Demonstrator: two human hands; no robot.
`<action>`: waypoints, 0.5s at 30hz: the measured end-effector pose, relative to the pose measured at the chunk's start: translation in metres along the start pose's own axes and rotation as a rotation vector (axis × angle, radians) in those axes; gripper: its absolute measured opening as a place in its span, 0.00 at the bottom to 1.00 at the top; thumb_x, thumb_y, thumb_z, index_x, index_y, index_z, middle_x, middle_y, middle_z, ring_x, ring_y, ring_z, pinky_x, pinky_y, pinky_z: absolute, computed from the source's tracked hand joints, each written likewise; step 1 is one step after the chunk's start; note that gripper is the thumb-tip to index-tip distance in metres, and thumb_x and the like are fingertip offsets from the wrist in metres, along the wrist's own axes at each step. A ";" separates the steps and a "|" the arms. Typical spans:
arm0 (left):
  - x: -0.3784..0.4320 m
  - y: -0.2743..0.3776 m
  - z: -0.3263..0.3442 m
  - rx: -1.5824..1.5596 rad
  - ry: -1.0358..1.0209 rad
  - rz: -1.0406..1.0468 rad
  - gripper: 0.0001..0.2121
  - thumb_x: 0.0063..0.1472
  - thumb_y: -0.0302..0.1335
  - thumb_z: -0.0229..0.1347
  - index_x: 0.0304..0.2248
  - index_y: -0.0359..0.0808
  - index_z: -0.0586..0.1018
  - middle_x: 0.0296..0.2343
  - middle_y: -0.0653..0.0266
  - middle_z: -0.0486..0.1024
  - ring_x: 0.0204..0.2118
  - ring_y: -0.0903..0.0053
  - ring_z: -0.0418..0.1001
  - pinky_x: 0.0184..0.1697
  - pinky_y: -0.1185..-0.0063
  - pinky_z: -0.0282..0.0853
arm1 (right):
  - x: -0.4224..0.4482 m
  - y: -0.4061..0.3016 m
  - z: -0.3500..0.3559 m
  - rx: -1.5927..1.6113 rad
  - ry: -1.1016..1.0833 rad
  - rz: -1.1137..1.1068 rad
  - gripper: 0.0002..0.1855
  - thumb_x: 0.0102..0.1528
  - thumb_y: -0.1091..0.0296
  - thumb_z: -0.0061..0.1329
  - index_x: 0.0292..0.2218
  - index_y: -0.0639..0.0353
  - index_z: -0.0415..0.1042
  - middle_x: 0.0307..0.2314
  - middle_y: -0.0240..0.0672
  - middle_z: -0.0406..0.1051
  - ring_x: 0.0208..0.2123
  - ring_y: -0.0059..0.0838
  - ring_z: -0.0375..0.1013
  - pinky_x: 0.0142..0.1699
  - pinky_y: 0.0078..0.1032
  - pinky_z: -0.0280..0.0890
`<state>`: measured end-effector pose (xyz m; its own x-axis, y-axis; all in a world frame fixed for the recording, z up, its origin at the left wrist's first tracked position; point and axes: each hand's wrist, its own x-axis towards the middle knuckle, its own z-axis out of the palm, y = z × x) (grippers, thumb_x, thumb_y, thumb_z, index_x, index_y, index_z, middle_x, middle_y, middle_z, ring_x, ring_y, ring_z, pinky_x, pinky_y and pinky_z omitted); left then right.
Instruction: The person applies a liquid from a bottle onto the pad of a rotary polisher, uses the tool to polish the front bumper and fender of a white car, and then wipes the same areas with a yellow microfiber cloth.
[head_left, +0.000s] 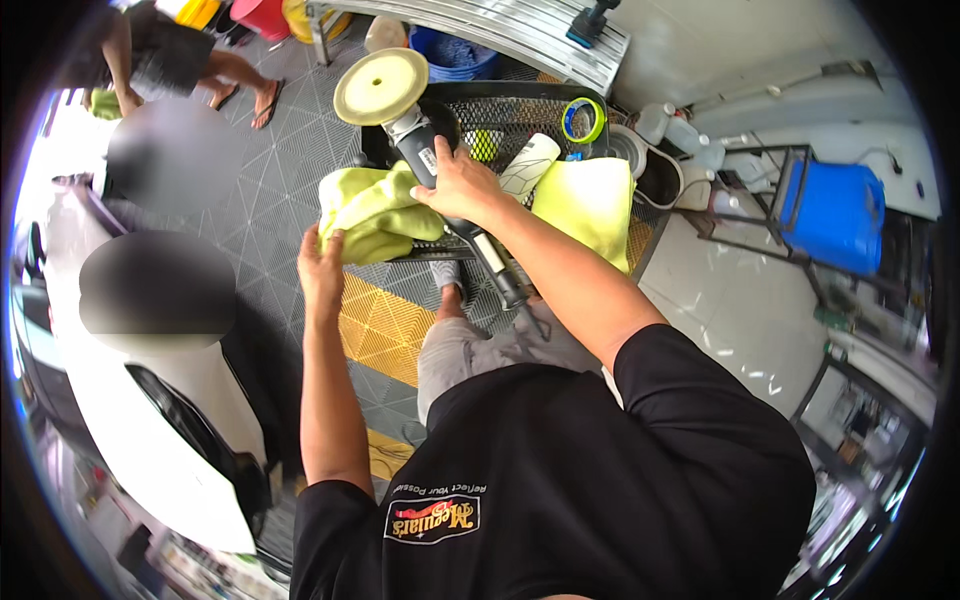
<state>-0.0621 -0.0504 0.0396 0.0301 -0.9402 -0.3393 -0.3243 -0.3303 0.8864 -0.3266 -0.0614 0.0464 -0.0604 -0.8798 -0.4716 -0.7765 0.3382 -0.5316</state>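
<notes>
My right hand is on the dark body of a rotary polisher, fingers pointing towards its head. Its round pale-yellow pad faces up at the far end, and its rear handle reaches back towards my legs. With my left hand I pinch the near left edge of a crumpled yellow-green microfiber towel. Polisher and towel lie over a black mesh cart tray. Another yellow-green towel hangs over the tray's right side. Between them lies a white bottle, partly behind my right hand.
A green-and-blue tape roll sits at the tray's right rim. Beyond stand a metal bench and blue bucket. Jugs line the right wall. A white car is close on the left; other people stand there, one bending.
</notes>
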 end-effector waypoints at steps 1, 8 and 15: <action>-0.006 0.005 0.003 0.077 0.049 0.043 0.21 0.63 0.32 0.56 0.51 0.27 0.72 0.41 0.52 0.77 0.43 0.71 0.74 0.48 0.74 0.69 | 0.000 0.010 0.002 -0.002 0.032 -0.045 0.52 0.52 0.43 0.53 0.65 0.65 0.44 0.52 0.65 0.62 0.50 0.56 0.70 0.56 0.39 0.66; -0.051 0.013 0.035 0.257 0.080 0.038 0.27 0.62 0.34 0.57 0.56 0.28 0.68 0.45 0.46 0.75 0.45 0.65 0.76 0.49 0.72 0.70 | -0.033 0.096 -0.031 0.101 0.325 -0.296 0.36 0.52 0.51 0.57 0.55 0.63 0.63 0.49 0.52 0.67 0.51 0.51 0.68 0.56 0.42 0.62; -0.091 0.001 0.070 0.445 0.108 0.038 0.43 0.55 0.47 0.63 0.61 0.28 0.60 0.55 0.41 0.65 0.57 0.57 0.67 0.59 0.67 0.64 | -0.091 0.293 -0.053 0.195 0.240 -0.002 0.34 0.49 0.65 0.59 0.55 0.65 0.61 0.49 0.53 0.67 0.53 0.44 0.68 0.58 0.35 0.61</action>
<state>-0.1311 0.0410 0.0496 0.1014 -0.9620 -0.2535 -0.7008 -0.2499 0.6681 -0.5818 0.1006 -0.0292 -0.2233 -0.9265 -0.3030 -0.6430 0.3736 -0.6685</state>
